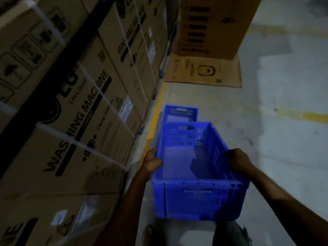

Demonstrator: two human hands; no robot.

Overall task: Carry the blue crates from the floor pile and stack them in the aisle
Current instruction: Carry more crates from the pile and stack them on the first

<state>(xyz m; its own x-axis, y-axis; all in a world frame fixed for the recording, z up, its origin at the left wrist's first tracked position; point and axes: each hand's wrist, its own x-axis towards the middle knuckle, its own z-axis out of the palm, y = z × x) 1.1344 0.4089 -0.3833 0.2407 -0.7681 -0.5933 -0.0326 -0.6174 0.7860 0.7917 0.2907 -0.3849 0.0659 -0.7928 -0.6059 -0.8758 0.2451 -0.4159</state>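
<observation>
I hold an empty blue plastic crate (198, 199) with slotted walls out in front of me, off the floor. My left hand (151, 161) grips its left rim and my right hand (237, 159) grips its right rim. Ahead of it, a second blue crate (180, 113) sits on the floor of the aisle, partly hidden behind the far wall of the crate I carry.
Stacked cardboard washing machine boxes (74, 110) line the left side. A yellow floor line (154, 121) runs along them. A tall cardboard box (211, 27) stands on flattened cardboard (200, 71) at the far end. Grey concrete floor (276, 121) stretches to the right.
</observation>
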